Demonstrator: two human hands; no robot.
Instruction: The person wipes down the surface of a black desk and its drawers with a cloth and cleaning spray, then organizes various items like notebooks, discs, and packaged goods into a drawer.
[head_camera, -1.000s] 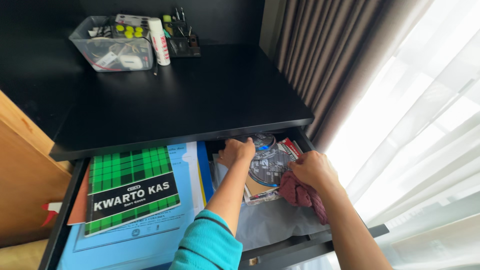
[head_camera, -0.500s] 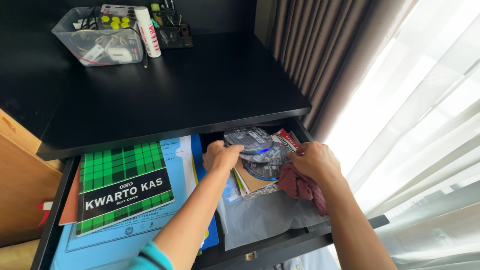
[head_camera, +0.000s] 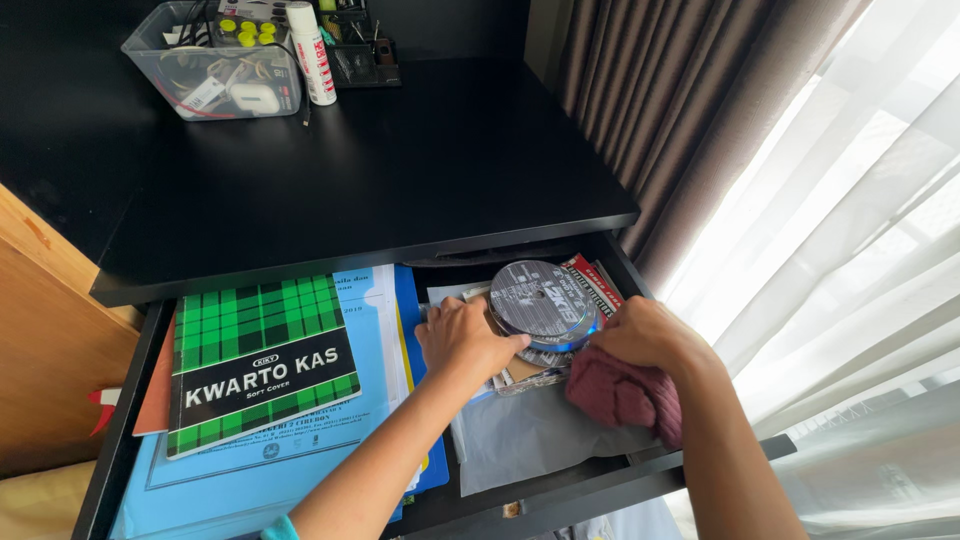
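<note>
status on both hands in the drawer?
Left hand on disc. Right hand gripping maroon cloth. Drawer open; papers under disc.

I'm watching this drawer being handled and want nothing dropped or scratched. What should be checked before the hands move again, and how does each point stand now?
1. Drawer pulled out far enough to reach in: ok.
2. Left hand has contact with the disc: ok, its fingertips touch the disc's near edge.
3. Disc firmly gripped: cannot tell; whether the fingers close around it is hidden.
4. Right hand free: not ok, it presses on a dark red cloth.
5. Disc lies apart from other items: not ok, it rests on a pile of papers and sleeves.
6. Green checked book out of the way: ok, it lies at the drawer's left.
</note>
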